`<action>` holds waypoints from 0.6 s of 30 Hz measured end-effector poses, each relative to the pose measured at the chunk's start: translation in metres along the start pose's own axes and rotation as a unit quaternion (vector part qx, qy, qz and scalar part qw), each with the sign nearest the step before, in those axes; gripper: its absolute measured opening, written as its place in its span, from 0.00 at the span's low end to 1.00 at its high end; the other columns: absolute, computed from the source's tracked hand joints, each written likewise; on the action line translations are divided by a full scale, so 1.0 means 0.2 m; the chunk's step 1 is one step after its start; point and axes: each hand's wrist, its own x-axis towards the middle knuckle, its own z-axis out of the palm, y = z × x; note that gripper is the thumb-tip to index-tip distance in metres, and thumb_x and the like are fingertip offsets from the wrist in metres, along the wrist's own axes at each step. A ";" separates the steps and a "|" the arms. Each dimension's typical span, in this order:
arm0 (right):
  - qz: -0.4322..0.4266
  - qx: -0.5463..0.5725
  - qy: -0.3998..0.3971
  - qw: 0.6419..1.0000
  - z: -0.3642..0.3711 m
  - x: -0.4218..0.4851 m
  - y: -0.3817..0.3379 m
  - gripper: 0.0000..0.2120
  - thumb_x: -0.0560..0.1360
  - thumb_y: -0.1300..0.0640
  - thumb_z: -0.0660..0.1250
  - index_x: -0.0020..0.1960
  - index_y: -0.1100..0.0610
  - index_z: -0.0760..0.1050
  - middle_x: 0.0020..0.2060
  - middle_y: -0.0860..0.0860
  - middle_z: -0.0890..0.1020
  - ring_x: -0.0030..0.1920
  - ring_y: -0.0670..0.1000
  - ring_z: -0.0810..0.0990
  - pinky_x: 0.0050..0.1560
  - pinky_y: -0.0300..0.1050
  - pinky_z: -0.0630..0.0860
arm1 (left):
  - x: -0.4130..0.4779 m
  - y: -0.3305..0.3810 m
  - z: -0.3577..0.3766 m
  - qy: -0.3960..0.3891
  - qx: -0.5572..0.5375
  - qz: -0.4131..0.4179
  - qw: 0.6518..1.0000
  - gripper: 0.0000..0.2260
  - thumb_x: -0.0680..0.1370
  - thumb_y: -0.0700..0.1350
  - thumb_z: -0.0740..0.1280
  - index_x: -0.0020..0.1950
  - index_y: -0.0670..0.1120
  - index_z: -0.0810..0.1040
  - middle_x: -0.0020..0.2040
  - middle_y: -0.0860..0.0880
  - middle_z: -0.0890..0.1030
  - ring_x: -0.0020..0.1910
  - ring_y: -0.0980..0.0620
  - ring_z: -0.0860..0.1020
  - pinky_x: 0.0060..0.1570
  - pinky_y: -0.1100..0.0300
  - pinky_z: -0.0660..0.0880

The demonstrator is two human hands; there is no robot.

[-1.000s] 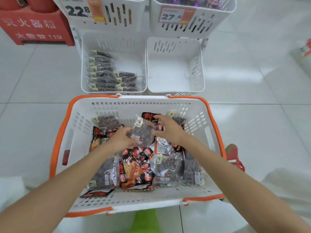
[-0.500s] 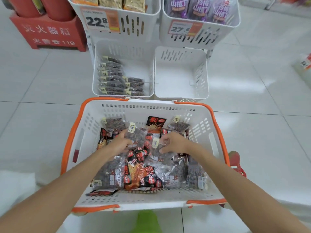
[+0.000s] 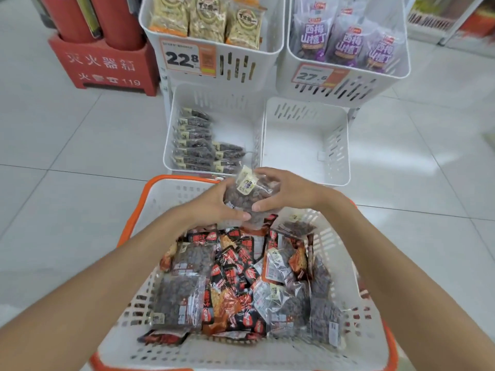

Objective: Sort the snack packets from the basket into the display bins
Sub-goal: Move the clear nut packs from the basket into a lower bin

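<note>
With left hand [image 3: 214,207] and right hand [image 3: 284,192] clamped on the clear packet [image 3: 250,198], lay flat beside the matching rows in the lower-left bin [image 3: 241,116], label forward.

Basket [image 3: 160,199] nearest the person, packets [image 3: 230,285] heaped in it, two lower bins behind it, left bin [image 3: 171,145] holding packets, two upper bins behind those.

The red fire extinguisher box [image 3: 107,65] carries white characters "灭火器箱" and, beneath them, "火警" with "119". A price tag [image 3: 187,57] on the front of the upper left bin [image 3: 249,62] reads "22.8". The price tag [image 3: 314,75] on the upper right bin [image 3: 375,84] reads "27.", its last digit blurred. The purple packets [image 3: 348,41] in that bin show "西梅山楂丁".
</note>
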 end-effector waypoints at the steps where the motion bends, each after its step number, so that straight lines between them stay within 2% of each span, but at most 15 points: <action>1: -0.012 0.019 0.003 1.000 -0.05 0.03 -0.04 0.40 0.66 0.46 0.79 0.73 0.47 0.65 0.69 0.47 0.70 0.61 0.49 0.76 0.63 0.52 0.75 | 0.02 0.04 -0.05 0.016 0.017 0.025 0.999 0.32 0.73 0.42 0.76 0.72 0.49 0.63 0.49 0.63 0.68 0.50 0.62 0.71 0.38 0.80 0.67; 3: -0.060 0.018 0.048 0.997 -0.13 0.12 -0.09 0.33 0.65 0.47 0.80 0.67 0.49 0.72 0.61 0.47 0.76 0.55 0.50 0.80 0.57 0.55 0.79 | 0.08 0.11 -0.14 0.060 0.034 0.062 0.996 0.37 0.71 0.43 0.77 0.75 0.48 0.61 0.51 0.65 0.67 0.56 0.61 0.69 0.40 0.80 0.66; 5: -0.095 0.005 0.111 0.989 -0.19 0.22 -0.13 0.30 0.65 0.49 0.80 0.63 0.51 0.75 0.54 0.45 0.78 0.54 0.49 0.78 0.56 0.54 0.78 | 0.16 0.15 -0.23 0.109 0.029 0.091 0.989 0.38 0.69 0.43 0.79 0.73 0.50 0.62 0.54 0.65 0.68 0.58 0.59 0.70 0.46 0.78 0.68; 7: -0.114 0.005 0.174 0.978 -0.23 0.32 -0.14 0.26 0.68 0.54 0.79 0.63 0.52 0.75 0.53 0.43 0.77 0.52 0.47 0.76 0.55 0.46 0.75 | 0.27 0.14 -0.33 0.154 0.061 0.118 0.979 0.45 0.66 0.48 0.82 0.75 0.54 0.60 0.67 0.58 0.69 0.68 0.54 0.68 0.62 0.64 0.71; 9: -0.129 -0.053 0.246 0.959 -0.25 0.43 -0.14 0.25 0.70 0.54 0.77 0.64 0.50 0.73 0.57 0.44 0.75 0.53 0.45 0.73 0.56 0.40 0.70 | 0.38 0.08 -0.44 0.186 0.137 0.110 0.967 0.51 0.64 0.53 0.82 0.79 0.55 0.54 0.78 0.52 0.60 0.76 0.50 0.60 0.72 0.51 0.64; 11: -0.133 -0.126 0.305 0.935 -0.26 0.56 -0.10 0.24 0.71 0.52 0.75 0.65 0.47 0.73 0.60 0.44 0.73 0.56 0.43 0.72 0.57 0.43 0.70 | 0.49 -0.01 -0.54 0.202 0.207 0.077 0.954 0.52 0.65 0.55 0.81 0.80 0.55 0.51 0.81 0.51 0.54 0.79 0.49 0.54 0.75 0.48 0.59; 14: -0.107 -0.190 0.360 0.907 -0.26 0.77 -0.02 0.24 0.73 0.50 0.73 0.67 0.46 0.71 0.63 0.48 0.72 0.62 0.49 0.72 0.54 0.49 0.73 | 0.60 -0.18 -0.64 0.170 0.344 0.025 0.923 0.52 0.68 0.63 0.75 0.81 0.55 0.46 0.82 0.48 0.46 0.80 0.48 0.44 0.77 0.44 0.51; 16: -0.081 -0.231 0.365 0.898 -0.25 0.92 0.03 0.24 0.73 0.51 0.72 0.67 0.47 0.70 0.64 0.50 0.71 0.63 0.53 0.72 0.52 0.51 0.75 | 0.65 -0.28 -0.67 0.143 0.426 -0.006 0.894 0.51 0.69 0.67 0.71 0.81 0.54 0.43 0.81 0.47 0.41 0.80 0.47 0.39 0.77 0.43 0.46; 18: -0.056 -0.264 0.317 0.909 -0.21 1.07 0.07 0.25 0.74 0.51 0.72 0.69 0.49 0.69 0.65 0.53 0.70 0.64 0.55 0.71 0.54 0.52 0.75 | 0.68 -0.34 -0.69 0.137 0.468 -0.009 0.873 0.50 0.70 0.69 0.68 0.81 0.54 0.41 0.81 0.47 0.39 0.79 0.48 0.36 0.77 0.44 0.41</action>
